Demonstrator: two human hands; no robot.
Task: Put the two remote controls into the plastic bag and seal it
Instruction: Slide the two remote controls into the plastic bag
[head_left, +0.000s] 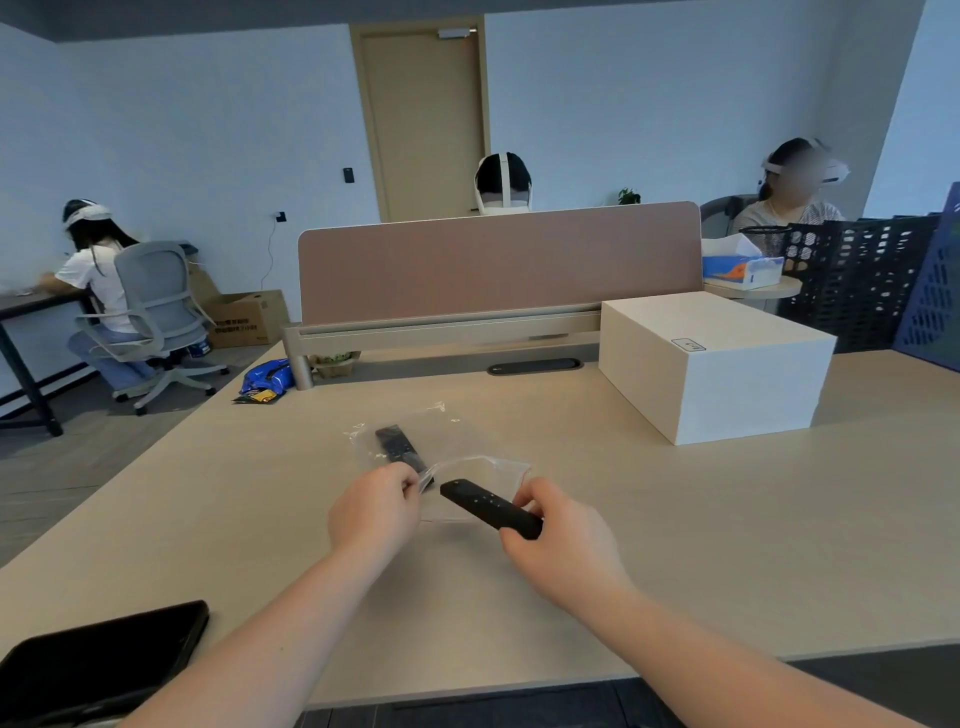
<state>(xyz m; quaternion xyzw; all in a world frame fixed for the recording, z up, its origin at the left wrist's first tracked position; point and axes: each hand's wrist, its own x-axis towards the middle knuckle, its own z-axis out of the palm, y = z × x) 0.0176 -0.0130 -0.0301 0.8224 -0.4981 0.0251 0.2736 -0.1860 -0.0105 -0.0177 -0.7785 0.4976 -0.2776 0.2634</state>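
A clear plastic bag (457, 441) lies on the wooden table (727, 545) just beyond my hands. One black remote control (400, 448) is inside it, lying at an angle on the left. My left hand (375, 512) pinches the near edge of the bag's mouth and lifts it. My right hand (563, 540) grips the second black remote control (485, 506) by its near end. That remote's far tip points into the raised mouth of the bag.
A white box (717, 364) stands at the right back of the table. A black tablet (98, 665) lies at the near left corner. A pink desk divider (498, 260) closes the far side. Other people sit at desks beyond.
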